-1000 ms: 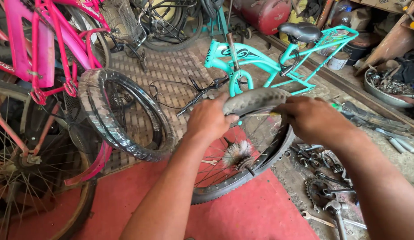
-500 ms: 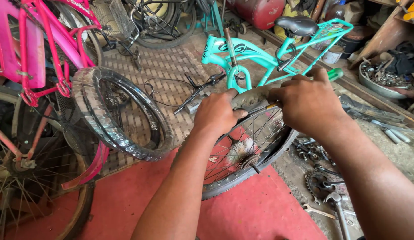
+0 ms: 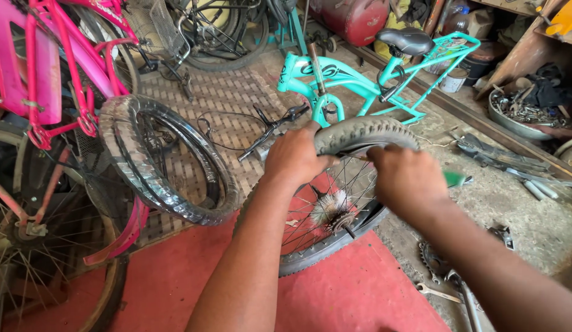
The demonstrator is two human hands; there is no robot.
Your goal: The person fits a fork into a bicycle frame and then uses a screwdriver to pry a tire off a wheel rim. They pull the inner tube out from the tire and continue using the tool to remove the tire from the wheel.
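From the camera on my head, my left hand [image 3: 293, 157] is closed over the top of the bicycle wheel [image 3: 335, 209], gripping the grey tyre [image 3: 366, 130] at its edge. My right hand [image 3: 409, 178] is curled on the rim just beside it, and a green tool handle [image 3: 456, 178] shows behind it; I cannot tell if the fingers hold it. The wheel stands upright on the red mat [image 3: 335, 295], between my arms. A loose black tyre [image 3: 169, 166] stands to the left, near the pink bicycle [image 3: 46, 67]. The turquoise bicycle frame [image 3: 353, 80] is behind the wheel
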